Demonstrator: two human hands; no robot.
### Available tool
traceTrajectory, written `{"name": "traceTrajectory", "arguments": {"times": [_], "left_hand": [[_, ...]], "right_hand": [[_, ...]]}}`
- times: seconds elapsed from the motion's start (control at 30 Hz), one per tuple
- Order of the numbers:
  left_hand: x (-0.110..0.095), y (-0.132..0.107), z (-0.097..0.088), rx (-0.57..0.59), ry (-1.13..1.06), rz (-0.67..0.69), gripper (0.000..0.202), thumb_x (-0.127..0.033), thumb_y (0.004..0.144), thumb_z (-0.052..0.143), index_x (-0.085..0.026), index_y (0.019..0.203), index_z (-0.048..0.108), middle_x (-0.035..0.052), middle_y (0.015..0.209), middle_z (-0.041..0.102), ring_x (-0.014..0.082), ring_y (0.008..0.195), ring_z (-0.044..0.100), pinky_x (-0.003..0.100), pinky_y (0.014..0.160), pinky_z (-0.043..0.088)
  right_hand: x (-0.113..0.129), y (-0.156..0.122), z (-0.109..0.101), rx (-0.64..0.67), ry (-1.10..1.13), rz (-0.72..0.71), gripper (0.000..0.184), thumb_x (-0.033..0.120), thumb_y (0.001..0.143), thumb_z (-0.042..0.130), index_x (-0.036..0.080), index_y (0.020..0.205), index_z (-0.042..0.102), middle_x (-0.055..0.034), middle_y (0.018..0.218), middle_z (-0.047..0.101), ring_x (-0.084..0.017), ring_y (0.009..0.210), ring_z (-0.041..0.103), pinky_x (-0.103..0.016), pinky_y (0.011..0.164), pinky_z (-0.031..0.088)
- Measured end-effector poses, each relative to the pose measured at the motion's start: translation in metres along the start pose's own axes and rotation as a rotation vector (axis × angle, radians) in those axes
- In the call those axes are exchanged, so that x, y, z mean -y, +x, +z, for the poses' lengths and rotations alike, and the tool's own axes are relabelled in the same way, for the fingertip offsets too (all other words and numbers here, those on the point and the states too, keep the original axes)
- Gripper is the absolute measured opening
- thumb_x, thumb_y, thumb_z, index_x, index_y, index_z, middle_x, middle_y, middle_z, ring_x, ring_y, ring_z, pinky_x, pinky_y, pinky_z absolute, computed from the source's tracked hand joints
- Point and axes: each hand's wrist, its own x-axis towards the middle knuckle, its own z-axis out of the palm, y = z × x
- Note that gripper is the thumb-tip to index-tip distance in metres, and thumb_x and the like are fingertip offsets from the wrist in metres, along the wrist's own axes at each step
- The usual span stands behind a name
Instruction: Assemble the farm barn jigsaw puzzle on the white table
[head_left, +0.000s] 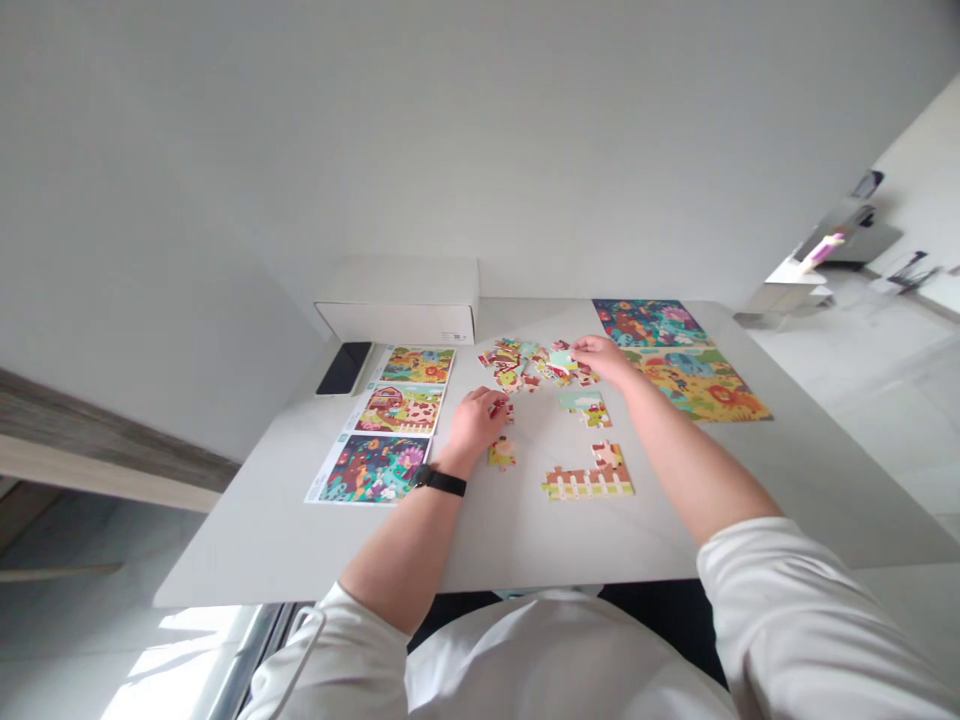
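My left hand (478, 422), with a black watch on the wrist, has its fingers closed on a small jigsaw puzzle piece (509, 411), mostly hidden by the fingertips. Just below it lies a small joined bit of puzzle (501, 454). My right hand (600, 356) pinches a pale blue-green puzzle piece (561, 358) at the right side of a pile of loose puzzle pieces (517, 368). Nearer to me rest a joined section with sky and a red vehicle (589, 407) and a joined white-fence section (591, 484).
At left lies a sheet with three printed pictures (397, 411), beside a dark-screened phone (345, 368). A white box (401, 300) stands against the wall. Two finished-looking puzzle pictures, one dark (651, 323) and one yellow (697, 384), lie at right on the white table (517, 550).
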Motion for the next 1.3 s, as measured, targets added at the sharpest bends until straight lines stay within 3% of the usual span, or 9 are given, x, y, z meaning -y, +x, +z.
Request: {"name": "traceTrajectory", "arguments": {"times": [0.2,0.43,0.57,0.73,0.87,1.03,1.13,1.3], "left_hand": [[0.002,0.002,-0.003,0.094,0.111,0.043,0.020,-0.024,0.095,0.070,-0.027,0.107,0.086,0.0091,0.112,0.078,0.0288,0.108,0.069,0.043,0.108,0.051],[0.002,0.001,-0.008,0.105,0.147,0.021,0.021,-0.031,0.096,0.069,-0.029,0.108,0.086,0.0089,0.113,0.078,0.0285,0.111,0.069,0.043,0.109,0.051],[0.004,0.000,-0.007,0.105,0.147,0.022,0.022,-0.030,0.095,0.069,-0.028,0.108,0.085,0.0082,0.113,0.078,0.0269,0.110,0.070,0.042,0.110,0.051],[0.010,-0.002,-0.006,0.057,0.103,0.057,0.020,-0.026,0.096,0.066,-0.026,0.105,0.085,0.0077,0.108,0.079,0.0256,0.103,0.072,0.041,0.105,0.055],[0.014,-0.006,-0.006,-0.024,0.043,0.066,0.019,-0.021,0.096,0.066,-0.024,0.103,0.084,0.0072,0.105,0.078,0.0236,0.099,0.073,0.038,0.100,0.057],[0.013,-0.013,-0.008,-0.078,-0.052,0.029,0.019,-0.019,0.097,0.065,-0.023,0.103,0.083,0.0065,0.101,0.076,0.0191,0.087,0.073,0.032,0.087,0.059],[0.013,-0.015,-0.010,-0.079,-0.084,0.016,0.019,-0.019,0.098,0.064,-0.022,0.104,0.082,0.0066,0.103,0.076,0.0179,0.086,0.072,0.031,0.085,0.059],[0.015,-0.014,-0.013,-0.091,-0.097,-0.045,0.020,-0.020,0.097,0.064,-0.023,0.106,0.081,0.0065,0.105,0.076,0.0191,0.090,0.073,0.032,0.086,0.059]], "right_hand": [[-0.011,-0.024,-0.018,-0.084,-0.051,0.058,0.019,0.030,0.088,0.084,0.018,0.095,0.071,-0.0061,0.086,0.080,-0.013,0.065,0.067,-0.022,0.061,0.053],[-0.030,-0.020,-0.035,-0.157,-0.075,0.125,0.009,0.021,0.091,0.073,0.018,0.099,0.073,-0.0077,0.100,0.083,-0.014,0.075,0.074,-0.019,0.058,0.048],[-0.037,-0.005,-0.037,-0.153,-0.294,0.102,0.012,0.020,0.095,0.067,0.019,0.104,0.076,-0.0082,0.109,0.082,-0.019,0.090,0.077,-0.026,0.076,0.056],[-0.025,0.026,-0.013,-0.241,-0.691,-0.163,0.028,0.026,0.098,0.066,0.019,0.123,0.078,-0.0155,0.132,0.075,-0.028,0.119,0.071,-0.036,0.106,0.052],[0.001,0.058,0.031,-0.022,-0.760,-0.278,0.033,0.035,0.102,0.066,0.021,0.128,0.079,-0.0149,0.131,0.075,-0.028,0.120,0.070,-0.035,0.108,0.050],[0.020,0.084,0.072,0.167,-0.881,-0.231,0.055,0.046,0.087,0.084,0.025,0.137,0.076,-0.0162,0.141,0.071,-0.034,0.125,0.069,-0.040,0.105,0.052],[0.017,0.085,0.074,0.141,-0.858,-0.196,0.054,0.043,0.079,0.090,0.025,0.128,0.078,-0.0157,0.137,0.073,-0.033,0.120,0.070,-0.040,0.101,0.054],[0.005,0.064,0.049,0.004,-0.511,-0.236,0.018,0.026,0.081,0.079,0.024,0.100,0.077,-0.0045,0.103,0.079,-0.022,0.095,0.071,-0.033,0.088,0.054]]}}
